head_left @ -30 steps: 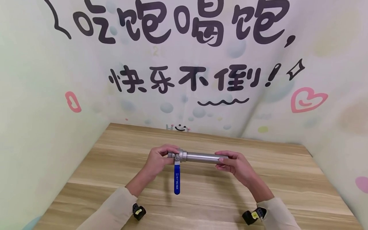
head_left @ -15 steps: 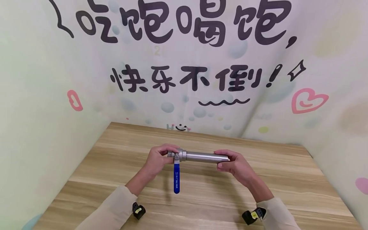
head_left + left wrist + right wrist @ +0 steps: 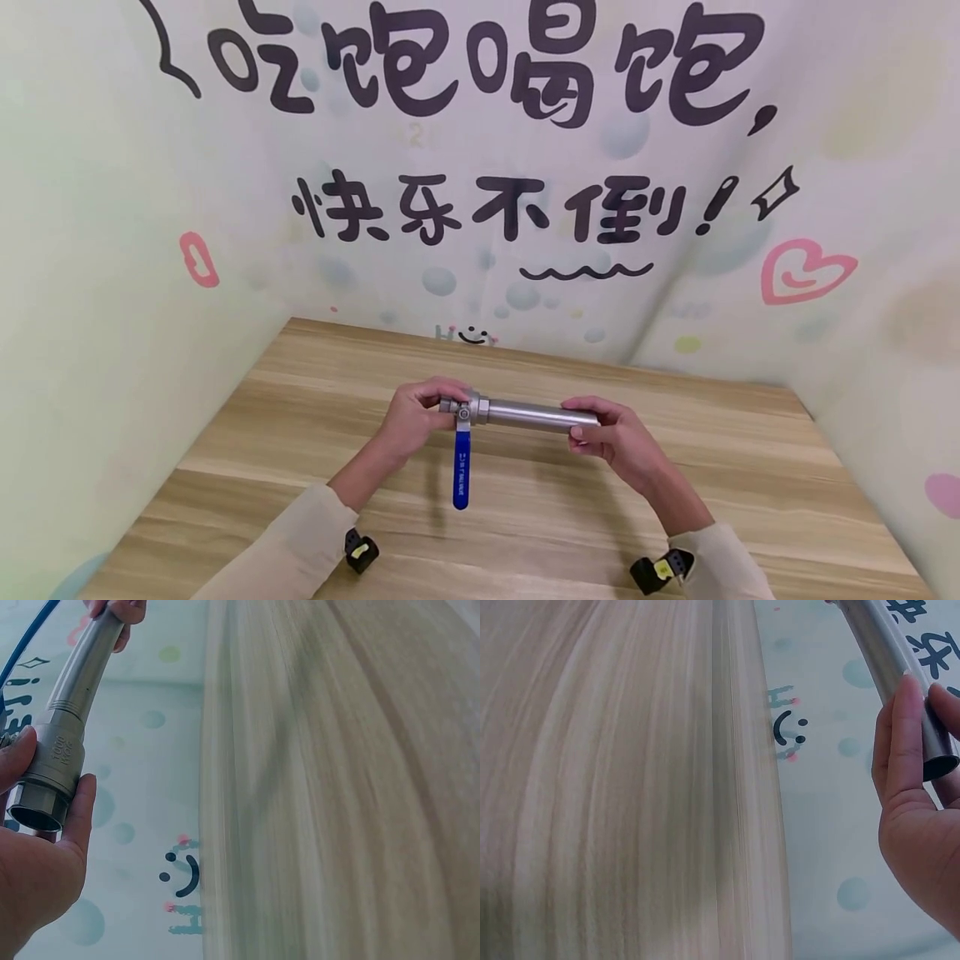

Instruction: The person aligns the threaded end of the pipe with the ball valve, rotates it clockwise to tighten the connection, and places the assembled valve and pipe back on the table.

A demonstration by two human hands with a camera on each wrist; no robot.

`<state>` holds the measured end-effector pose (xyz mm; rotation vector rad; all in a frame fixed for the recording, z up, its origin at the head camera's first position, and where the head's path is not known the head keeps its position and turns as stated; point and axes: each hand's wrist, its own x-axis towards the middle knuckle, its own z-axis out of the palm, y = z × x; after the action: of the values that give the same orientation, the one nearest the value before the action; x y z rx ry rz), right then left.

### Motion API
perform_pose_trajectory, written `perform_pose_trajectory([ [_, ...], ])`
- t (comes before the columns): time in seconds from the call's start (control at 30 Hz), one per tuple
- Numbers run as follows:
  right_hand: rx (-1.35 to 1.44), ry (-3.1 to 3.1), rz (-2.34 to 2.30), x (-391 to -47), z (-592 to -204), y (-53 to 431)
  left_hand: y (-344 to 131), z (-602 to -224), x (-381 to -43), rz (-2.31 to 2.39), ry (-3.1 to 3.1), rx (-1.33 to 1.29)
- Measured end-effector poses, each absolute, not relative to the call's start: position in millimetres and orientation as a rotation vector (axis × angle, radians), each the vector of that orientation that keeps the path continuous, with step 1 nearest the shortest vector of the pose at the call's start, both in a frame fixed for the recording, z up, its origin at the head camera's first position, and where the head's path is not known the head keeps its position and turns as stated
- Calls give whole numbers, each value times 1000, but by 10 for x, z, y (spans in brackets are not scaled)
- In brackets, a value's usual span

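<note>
A steel ball valve [image 3: 467,408] with a blue lever handle [image 3: 462,471] is joined to a bare metal pipe [image 3: 525,414]. My left hand [image 3: 411,419] grips the valve body around its hex end. In the left wrist view, the valve's open hex mouth [image 3: 39,808] faces back toward the palm, and raised lettering shows on the body. My right hand [image 3: 621,437] holds the pipe's far end between thumb and fingers. The right wrist view shows the pipe's hollow end [image 3: 939,766] between those fingers. Valve and pipe are held level above the table, with the handle pointing toward me.
Below lies a wood-grain table [image 3: 300,483], on which the shadows of hands and pipe fall. A printed cloth wall [image 3: 480,275] closes off the back, and pale side walls [image 3: 112,333] flank the table. Each sleeve carries a small black wrist camera [image 3: 362,552].
The right fingers shift slightly around the pipe's end, and that end sits a touch lower than half a second ago. The left hand keeps its grip on the valve.
</note>
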<state>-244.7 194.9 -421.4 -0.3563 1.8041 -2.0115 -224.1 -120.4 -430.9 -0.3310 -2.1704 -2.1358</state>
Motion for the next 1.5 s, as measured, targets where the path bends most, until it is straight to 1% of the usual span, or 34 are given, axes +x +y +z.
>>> perform_pose_trajectory([
  [0.6,-373,1803,-2037,-2454,-4236,1968,-1181,-4329,-2246,-2118,-2160,-343],
  [1.5,-255,1843,-2038,-2457,-4221,1943,-1178,-4339,-2275,-2120,-2183,-351],
])
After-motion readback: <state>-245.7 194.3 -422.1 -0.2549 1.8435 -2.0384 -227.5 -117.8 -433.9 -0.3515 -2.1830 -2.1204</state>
